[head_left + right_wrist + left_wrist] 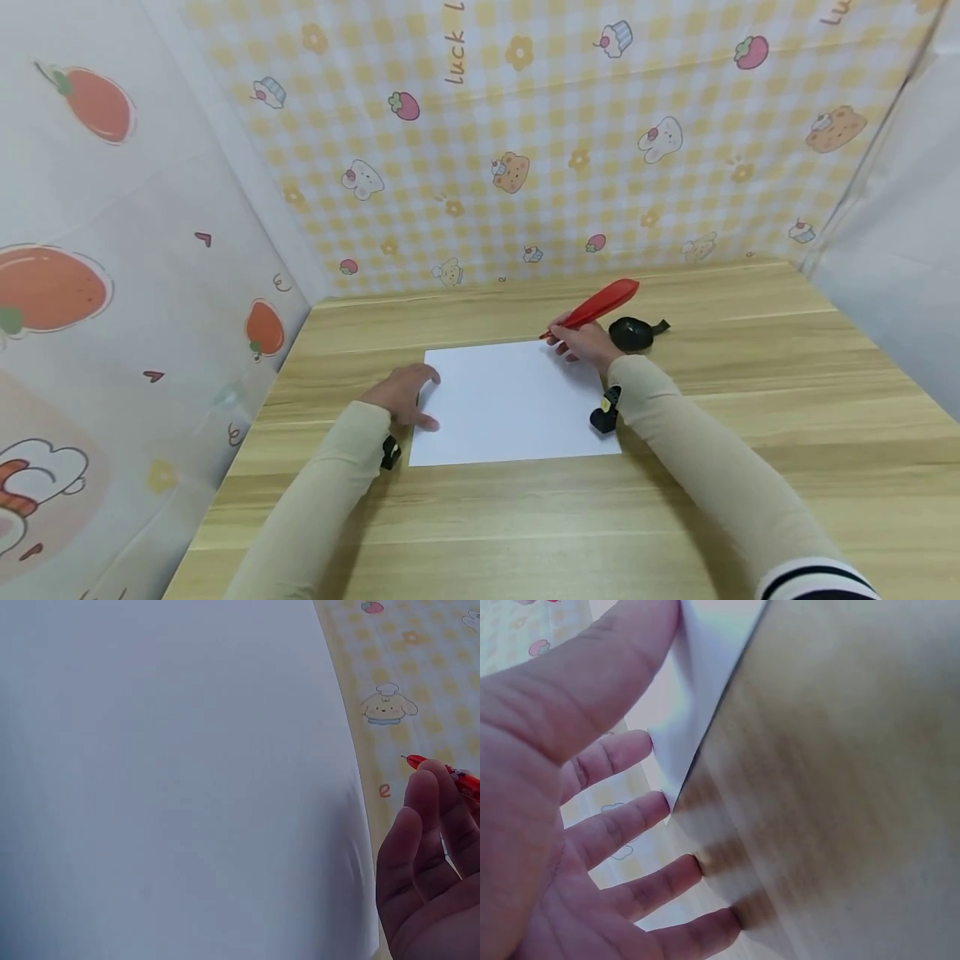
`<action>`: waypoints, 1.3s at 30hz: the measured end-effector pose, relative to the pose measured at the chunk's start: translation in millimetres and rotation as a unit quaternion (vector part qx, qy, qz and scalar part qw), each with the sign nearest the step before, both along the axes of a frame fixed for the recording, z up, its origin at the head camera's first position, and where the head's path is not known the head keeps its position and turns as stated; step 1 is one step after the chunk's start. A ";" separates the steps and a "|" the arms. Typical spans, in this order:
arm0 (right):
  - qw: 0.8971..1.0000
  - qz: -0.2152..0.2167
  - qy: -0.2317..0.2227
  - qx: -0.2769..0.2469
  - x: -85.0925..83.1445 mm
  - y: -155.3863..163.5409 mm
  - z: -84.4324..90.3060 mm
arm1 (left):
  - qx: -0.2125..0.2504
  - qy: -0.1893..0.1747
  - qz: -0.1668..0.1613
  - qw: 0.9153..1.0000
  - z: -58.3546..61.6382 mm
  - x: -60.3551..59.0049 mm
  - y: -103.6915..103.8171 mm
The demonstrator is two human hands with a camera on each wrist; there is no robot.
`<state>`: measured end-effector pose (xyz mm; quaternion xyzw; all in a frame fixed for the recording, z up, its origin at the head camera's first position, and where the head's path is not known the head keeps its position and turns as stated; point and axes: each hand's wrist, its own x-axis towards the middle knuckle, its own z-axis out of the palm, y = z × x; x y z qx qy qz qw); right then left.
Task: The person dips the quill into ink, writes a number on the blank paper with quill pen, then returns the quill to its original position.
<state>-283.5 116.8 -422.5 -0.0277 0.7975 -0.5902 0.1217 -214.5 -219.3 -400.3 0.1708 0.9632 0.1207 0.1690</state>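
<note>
The likeliest trouble, as I judge it, is the sheet of paper [513, 408] sliding or turning: in the middle of the head view the left hand [401, 393] lies only at its left edge, and a sideways drag of the red feather-shaped pen [606, 302] could pull the loose right side around. A second risk is a mark landing on the table [510, 533], since the pen's tip sits right by the paper's top edge, and in the right wrist view it shows past that edge; whether it touches anything I cannot tell. The forearm crossing the paper's right side might also nudge it through the black wrist device [606, 410]. As for pose, the left arm reaches up from the lower left of the frame, its hand spread wide with thumb and fingers well apart, gripping nothing. The right arm comes in from the lower right, and the right hand [588, 343] pinches the pen near its tip, feather end slanting toward the upper right, with a black round object [632, 334] just beside that hand.
</note>
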 end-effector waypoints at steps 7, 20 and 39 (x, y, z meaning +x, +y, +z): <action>1.000 -0.003 -0.026 -0.006 -0.8 -13.8 -2.0 | -0.009 -0.003 0.005 1.000 -1.8 -3.9 0.6; 0.999 -0.022 -0.031 -0.019 -2.0 -38.8 -7.9 | -0.021 -0.003 0.012 1.000 -2.8 -6.9 3.8; 0.993 -0.034 -0.069 -0.086 -8.8 -62.1 -19.6 | -0.020 -0.004 0.028 0.999 0.4 -4.5 8.3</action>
